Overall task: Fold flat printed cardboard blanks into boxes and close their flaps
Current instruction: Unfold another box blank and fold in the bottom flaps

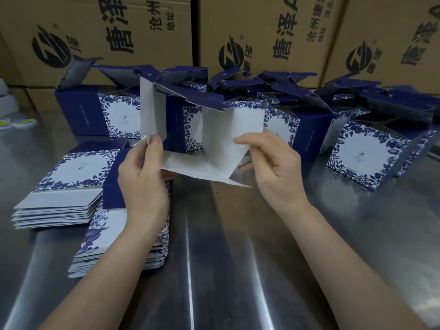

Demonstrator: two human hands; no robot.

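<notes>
table (238,258): bright steel, carries everything listed here.
held blank (226,136): in the air above the table between the left hand (142,177) and the right hand (276,172). It is half opened with its white inner side toward me, and a flap at its lower edge juts forward. It sits just in front of the row of boxes.
left hand, pose: back of the hand toward me, forearm coming in from lower left, wrist angled upward.
left grip: thumb on the near face and curled fingers behind pinch the lower corner of the left panel. It is closed on card and nothing else.
right hand, pose: level with the other, forearm from lower right, palm turned leftward.
right grip: thumb lies on the right panel's inner face and fingers curl behind and under its lower edge. I read it as a light pinch.
flat blanks: two stacks at left, one (66,186) further left, one (100,234) partly under the left forearm.
folded boxes (364,156): row along the back, blue floral print, top flaps standing open.
cartons (142,25): brown, printed, stacked behind the row.
</notes>
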